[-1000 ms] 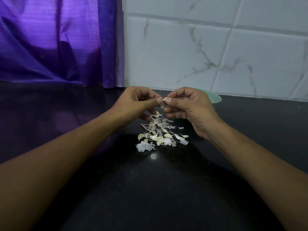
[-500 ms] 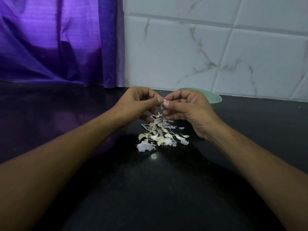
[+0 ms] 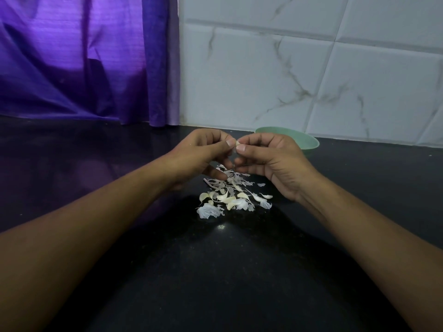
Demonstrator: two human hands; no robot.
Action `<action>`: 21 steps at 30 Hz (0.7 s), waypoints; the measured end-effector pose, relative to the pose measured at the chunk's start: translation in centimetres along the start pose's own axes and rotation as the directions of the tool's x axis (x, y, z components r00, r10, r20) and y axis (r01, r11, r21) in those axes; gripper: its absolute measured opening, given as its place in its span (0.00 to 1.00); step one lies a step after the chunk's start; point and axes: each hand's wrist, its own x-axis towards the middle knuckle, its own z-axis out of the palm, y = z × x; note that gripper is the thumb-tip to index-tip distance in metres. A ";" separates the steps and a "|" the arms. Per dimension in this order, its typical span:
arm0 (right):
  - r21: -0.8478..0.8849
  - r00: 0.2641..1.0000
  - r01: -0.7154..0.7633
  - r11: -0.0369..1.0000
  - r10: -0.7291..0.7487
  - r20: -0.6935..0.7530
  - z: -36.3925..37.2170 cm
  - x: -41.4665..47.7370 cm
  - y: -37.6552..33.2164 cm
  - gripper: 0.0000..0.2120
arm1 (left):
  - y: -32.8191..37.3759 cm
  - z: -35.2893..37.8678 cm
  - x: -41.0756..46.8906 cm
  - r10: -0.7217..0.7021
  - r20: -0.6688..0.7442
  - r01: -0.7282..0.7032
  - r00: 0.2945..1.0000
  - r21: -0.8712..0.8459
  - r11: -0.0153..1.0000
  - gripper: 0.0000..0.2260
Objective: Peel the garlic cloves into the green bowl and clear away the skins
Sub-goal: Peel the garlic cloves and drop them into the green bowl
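Where left hand (image 3: 199,154) meets right hand (image 3: 271,159), clove (image 3: 237,143) seemingly pinched.

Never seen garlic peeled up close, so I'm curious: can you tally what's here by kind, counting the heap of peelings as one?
hands: 2, left hand and right hand
garlic clove pinched between them: 1
heap of garlic skins: 1
green bowl: 1
purple curtain: 1
total: 6
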 end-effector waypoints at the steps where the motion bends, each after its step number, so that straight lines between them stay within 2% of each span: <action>1: 0.032 1.000 -0.017 0.999 0.017 0.019 0.0 0.0 0.0 0.10 | 0.1 0.1 0.0 -0.001 0.009 0.001 1.000 -0.018 1.000 0.08; 5: 0.177 0.992 -0.096 0.980 0.079 0.098 0.3 0.2 0.0 0.09 | 0.5 0.4 -0.1 0.024 -0.005 -0.024 1.000 -0.057 0.998 0.08; 7: 0.213 0.987 -0.138 0.967 0.116 0.114 0.3 0.2 -0.1 0.09 | 0.6 0.2 0.0 0.093 -0.020 -0.091 0.995 0.089 0.992 0.07; 9: 0.178 0.985 -0.146 0.973 0.127 0.117 0.2 0.2 -0.1 0.08 | 0.5 -0.3 0.1 0.167 -0.012 -0.156 0.986 0.297 0.942 0.05; 12: -0.007 0.999 -0.036 0.999 0.036 0.034 0.1 0.1 0.1 0.05 | 0.2 -0.5 0.1 0.193 -0.026 -0.166 0.981 0.407 0.898 0.05; 14: -0.070 0.999 0.038 0.997 -0.040 -0.018 0.2 0.1 0.2 0.06 | -0.1 -0.3 0.0 0.184 -0.045 -0.148 0.982 0.422 0.894 0.05; 16: -0.059 0.998 0.055 0.997 -0.057 -0.034 0.2 0.1 0.2 0.08 | -0.1 -0.2 0.1 0.161 -0.054 -0.126 0.985 0.402 0.907 0.05; 21: 0.135 0.998 -0.069 0.989 0.069 0.003 0.1 0.2 -0.2 0.09 | 0.3 -0.1 0.1 0.136 -0.057 -0.117 0.989 0.267 0.957 0.05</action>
